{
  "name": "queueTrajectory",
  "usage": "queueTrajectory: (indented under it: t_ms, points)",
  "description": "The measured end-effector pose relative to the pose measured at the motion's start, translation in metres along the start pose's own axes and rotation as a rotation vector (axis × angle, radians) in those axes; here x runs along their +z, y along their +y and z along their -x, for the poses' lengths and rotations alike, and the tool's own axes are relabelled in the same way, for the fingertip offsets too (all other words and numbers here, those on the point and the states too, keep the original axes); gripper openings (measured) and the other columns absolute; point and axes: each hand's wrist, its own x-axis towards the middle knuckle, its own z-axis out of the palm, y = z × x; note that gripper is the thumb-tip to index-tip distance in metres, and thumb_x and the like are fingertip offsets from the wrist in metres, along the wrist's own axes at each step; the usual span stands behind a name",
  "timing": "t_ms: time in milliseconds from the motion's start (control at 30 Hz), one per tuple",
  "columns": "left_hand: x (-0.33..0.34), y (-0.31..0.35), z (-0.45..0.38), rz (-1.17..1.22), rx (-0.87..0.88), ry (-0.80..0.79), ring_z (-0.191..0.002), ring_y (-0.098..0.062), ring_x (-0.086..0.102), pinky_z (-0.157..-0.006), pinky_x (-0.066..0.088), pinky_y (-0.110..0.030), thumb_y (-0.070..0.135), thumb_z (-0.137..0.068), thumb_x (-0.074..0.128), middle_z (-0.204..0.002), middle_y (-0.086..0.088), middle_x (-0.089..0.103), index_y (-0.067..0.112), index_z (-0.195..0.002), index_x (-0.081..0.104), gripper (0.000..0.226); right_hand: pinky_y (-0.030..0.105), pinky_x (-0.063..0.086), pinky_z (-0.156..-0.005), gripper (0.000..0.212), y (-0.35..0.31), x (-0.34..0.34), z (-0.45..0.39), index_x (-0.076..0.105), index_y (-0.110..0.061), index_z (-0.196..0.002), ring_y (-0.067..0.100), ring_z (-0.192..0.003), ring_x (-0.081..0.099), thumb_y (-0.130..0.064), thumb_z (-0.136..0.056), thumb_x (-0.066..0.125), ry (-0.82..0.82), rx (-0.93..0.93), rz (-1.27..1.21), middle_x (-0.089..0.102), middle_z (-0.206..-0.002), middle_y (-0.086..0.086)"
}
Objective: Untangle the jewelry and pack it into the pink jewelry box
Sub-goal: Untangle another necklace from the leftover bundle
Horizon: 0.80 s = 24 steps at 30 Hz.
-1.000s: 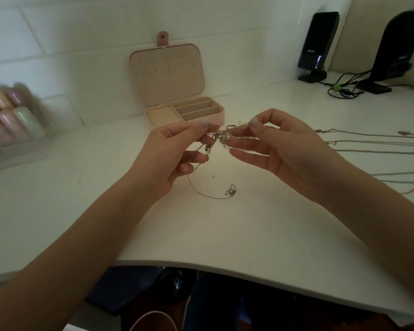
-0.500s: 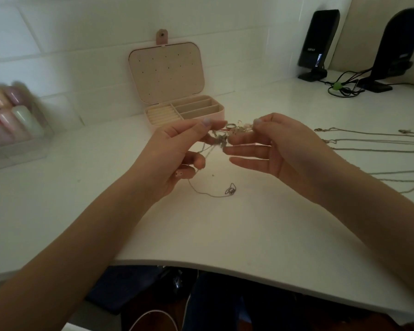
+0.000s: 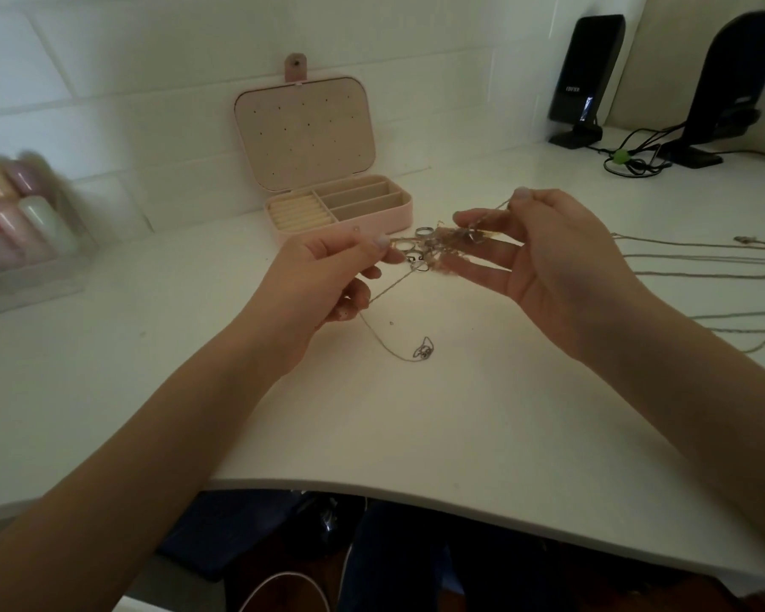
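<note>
2 hands [image 3: 327, 284] [image 3: 561, 267] pinching 1 jewelry tangle [image 3: 442, 242], 1 open pink box [image 3: 372, 214] nearby.

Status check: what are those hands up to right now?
Left hand and right hand both pinching tangled jewelry. Pink jewelry box open, nothing packed. Nothing blocking.

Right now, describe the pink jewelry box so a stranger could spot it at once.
Look along the white wall at the back of the white table. The pink jewelry box stands there, lid raised, beyond the hands. Unlike the black speakers at right, it is pale and compartmented.
</note>
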Motion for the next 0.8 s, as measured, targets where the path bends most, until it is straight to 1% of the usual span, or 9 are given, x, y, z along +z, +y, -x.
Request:
queueTrajectory:
  t_ms: [133, 267, 367, 467, 567, 600, 700, 733, 800]
  points:
    - [0.0032, -0.0010, 0.0002, -0.106, 0.082, 0.014, -0.050, -0.006, 0.055, -0.046, 0.039, -0.016, 0.015, -0.093, 0.059, -0.064, 0.007, 0.062, 0.012, -0.078, 0.073, 0.020, 0.043, 0.060, -0.067, 0.017, 0.0003, -0.0019, -0.0019, 0.045, -0.010, -0.095, 0.022, -0.068, 0.067, -0.018, -0.105, 0.035, 0.046, -0.018, 0.024, 0.057, -0.077, 0.009]
    - [0.0007, -0.0010, -0.0026, -0.032, 0.074, 0.060, -0.058, -0.006, 0.060, -0.057, 0.053, -0.020, 0.015, -0.094, 0.057, -0.063, 0.006, 0.064, 0.014, -0.076, 0.069, 0.022, 0.032, 0.057, -0.057, 0.015, -0.0008, -0.0055, -0.0042, 0.046, -0.011, -0.095, 0.011, -0.048, 0.044, -0.017, -0.105, 0.037, 0.062, -0.007, -0.027, 0.043, -0.067, 0.004]
    - [0.0006, 0.0003, -0.0022, 0.149, -0.005, 0.029, -0.046, -0.007, 0.048, -0.041, 0.042, -0.018, 0.015, -0.097, 0.052, -0.056, 0.005, 0.048, 0.013, -0.077, 0.063, 0.023, 0.028, 0.054, -0.055, 0.020, -0.0025, -0.0071, -0.0050, 0.043, -0.011, -0.087, 0.010, -0.045, 0.034, -0.016, -0.105, 0.037, 0.046, 0.020, -0.108, 0.039, -0.062, 0.001]
    - [0.0002, -0.0001, -0.0023, 0.116, -0.017, -0.007, -0.041, -0.006, 0.033, -0.034, 0.021, -0.012, 0.020, -0.097, 0.052, -0.059, 0.005, 0.039, 0.016, -0.077, 0.062, 0.024, 0.028, 0.054, -0.061, 0.017, -0.0023, -0.0077, -0.0066, 0.047, -0.013, -0.092, 0.011, -0.058, 0.048, -0.020, -0.105, 0.038, 0.117, -0.047, 0.034, 0.048, -0.073, 0.002]
    - [-0.0008, -0.0009, -0.0025, 0.018, 0.015, -0.021, -0.042, -0.005, 0.024, -0.037, 0.017, -0.015, 0.024, -0.097, 0.053, -0.053, 0.010, 0.031, 0.017, -0.078, 0.067, 0.024, 0.035, 0.060, -0.076, 0.016, -0.0036, -0.0103, -0.0087, 0.045, -0.016, -0.096, 0.018, -0.090, 0.068, -0.024, -0.105, 0.034, 0.153, -0.100, 0.086, 0.062, -0.094, 0.005]
    - [-0.0011, -0.0005, -0.0024, 0.011, 0.020, -0.026, -0.041, -0.005, 0.022, -0.037, 0.017, -0.015, 0.025, -0.096, 0.054, -0.051, 0.011, 0.028, 0.016, -0.080, 0.068, 0.023, 0.038, 0.060, -0.078, 0.017, -0.0050, -0.0099, -0.0082, 0.044, -0.016, -0.097, 0.020, -0.092, 0.070, -0.024, -0.106, 0.032, 0.145, -0.088, 0.049, 0.066, -0.096, 0.007]
    - [-0.0004, 0.0000, -0.0021, 0.002, 0.038, -0.065, -0.042, -0.007, 0.018, -0.037, 0.016, -0.015, 0.027, -0.091, 0.060, -0.051, 0.008, 0.023, 0.012, -0.085, 0.071, 0.020, 0.040, 0.060, -0.067, 0.017, -0.0070, -0.0080, -0.0059, 0.041, -0.014, -0.096, 0.020, -0.064, 0.069, -0.020, -0.107, 0.030, 0.086, -0.035, -0.110, 0.062, -0.077, 0.009]
    - [0.0007, -0.0007, -0.0019, -0.026, 0.063, -0.065, -0.042, -0.008, 0.018, -0.038, 0.017, -0.015, 0.026, -0.089, 0.063, -0.051, 0.007, 0.024, 0.011, -0.087, 0.072, 0.018, 0.036, 0.059, -0.061, 0.016, -0.0060, -0.0079, -0.0053, 0.041, -0.014, -0.095, 0.016, -0.054, 0.062, -0.019, -0.106, 0.031, 0.074, -0.035, -0.080, 0.056, -0.072, 0.008]
    - [0.0028, -0.0022, -0.0009, -0.113, 0.147, -0.039, -0.045, -0.009, 0.020, -0.040, 0.019, -0.017, 0.025, -0.083, 0.070, -0.051, 0.007, 0.026, 0.012, -0.089, 0.074, 0.015, 0.026, 0.052, -0.052, 0.012, -0.0020, -0.0092, -0.0047, 0.040, -0.015, -0.098, 0.010, -0.050, 0.049, -0.020, -0.106, 0.032, 0.063, -0.101, 0.191, 0.049, -0.071, 0.004]
